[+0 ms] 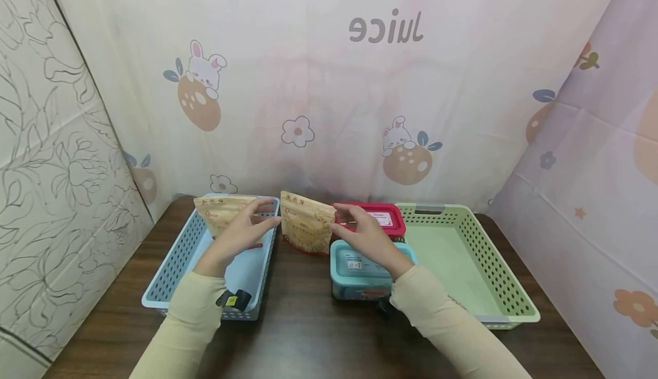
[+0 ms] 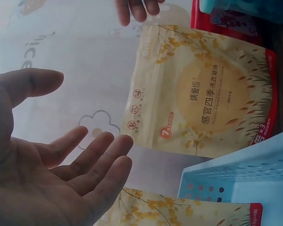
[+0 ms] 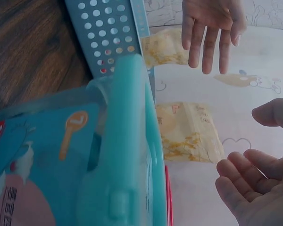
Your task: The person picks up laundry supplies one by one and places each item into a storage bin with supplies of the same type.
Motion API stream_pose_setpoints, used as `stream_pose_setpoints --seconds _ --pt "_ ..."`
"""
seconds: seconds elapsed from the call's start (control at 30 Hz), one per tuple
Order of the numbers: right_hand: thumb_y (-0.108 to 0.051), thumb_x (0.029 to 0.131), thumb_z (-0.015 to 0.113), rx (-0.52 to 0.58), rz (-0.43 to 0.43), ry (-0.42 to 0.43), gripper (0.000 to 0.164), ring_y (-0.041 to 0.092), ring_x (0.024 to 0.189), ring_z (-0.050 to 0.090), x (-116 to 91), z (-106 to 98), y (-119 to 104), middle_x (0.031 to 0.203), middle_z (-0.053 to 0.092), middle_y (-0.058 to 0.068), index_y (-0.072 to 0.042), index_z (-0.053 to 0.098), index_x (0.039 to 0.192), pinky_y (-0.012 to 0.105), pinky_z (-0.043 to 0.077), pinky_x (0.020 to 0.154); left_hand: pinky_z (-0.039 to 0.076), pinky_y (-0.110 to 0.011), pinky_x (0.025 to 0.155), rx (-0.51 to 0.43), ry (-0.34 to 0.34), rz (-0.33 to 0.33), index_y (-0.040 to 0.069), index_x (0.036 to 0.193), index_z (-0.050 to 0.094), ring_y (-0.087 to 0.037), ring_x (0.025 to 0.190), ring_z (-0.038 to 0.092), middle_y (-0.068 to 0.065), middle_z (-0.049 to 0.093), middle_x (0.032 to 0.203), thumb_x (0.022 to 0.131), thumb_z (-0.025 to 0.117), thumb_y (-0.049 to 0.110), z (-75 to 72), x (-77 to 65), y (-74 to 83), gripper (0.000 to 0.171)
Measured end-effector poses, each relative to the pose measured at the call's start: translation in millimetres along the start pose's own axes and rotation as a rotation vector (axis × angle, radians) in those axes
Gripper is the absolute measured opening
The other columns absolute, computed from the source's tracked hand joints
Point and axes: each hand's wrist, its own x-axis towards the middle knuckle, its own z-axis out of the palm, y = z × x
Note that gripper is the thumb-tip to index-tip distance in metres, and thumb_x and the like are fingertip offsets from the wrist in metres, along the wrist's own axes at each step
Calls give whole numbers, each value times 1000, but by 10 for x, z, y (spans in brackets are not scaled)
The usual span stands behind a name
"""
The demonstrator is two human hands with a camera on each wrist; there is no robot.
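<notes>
A cream stand-up pouch of laundry pods (image 1: 307, 225) with a red bottom edge stands on the table between my two hands. My left hand (image 1: 245, 232) is just left of it, above the blue basket; the left wrist view shows its fingers (image 2: 92, 160) loosely spread and apart from the pouch. On the other side, my right hand (image 1: 366, 236) hovers over the teal-lidded tub (image 1: 367, 265), fingers relaxed, near the pouch's right edge. Nothing is held in either palm. A second, similar pouch (image 1: 218, 210) leans inside the blue basket (image 1: 177, 265), partly hidden by my left hand.
Behind the teal tub sits a red-lidded tub (image 1: 393, 219). At the right lies a green basket (image 1: 457, 253) with perforated walls. A printed curtain (image 1: 308, 82) closes off the back of the wooden table (image 1: 298, 333).
</notes>
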Motion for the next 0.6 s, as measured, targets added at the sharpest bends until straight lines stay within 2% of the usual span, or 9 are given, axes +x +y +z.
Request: stream_pose_setpoints --seconds 0.13,0.27,0.47,0.6 --pt "-22 93 73 8 -2 14 54 22 106 62 12 -28 47 119 63 7 -10 53 142 42 55 92 50 -59 95 31 15 -23 14 154 34 -39 137 41 -18 39 153 101 61 35 41 68 -18 63" --pt "-21 93 72 13 -2 21 52 20 100 62 43 -55 102 114 63 6 -7 54 141 39 55 91 48 -60 96 89 32 -9 12 155 33 -38 135 44 -18 42 151 100 61 38 104 150 -24 67" --pt "-24 95 70 -11 22 14 52 22 101 62 79 -82 146 115 64 8 -5 54 141 40 56 88 47 -57 100 172 68 53 5 155 31 -40 133 47 -24 43 149 100 61 37 194 238 -15 70" --pt "-25 95 70 -34 49 1 52 24 104 62 92 -94 150 119 64 9 -6 55 140 40 56 88 45 -57 102 182 73 44 2 155 30 -42 133 46 -26 42 148 100 60 33 237 284 -21 69"
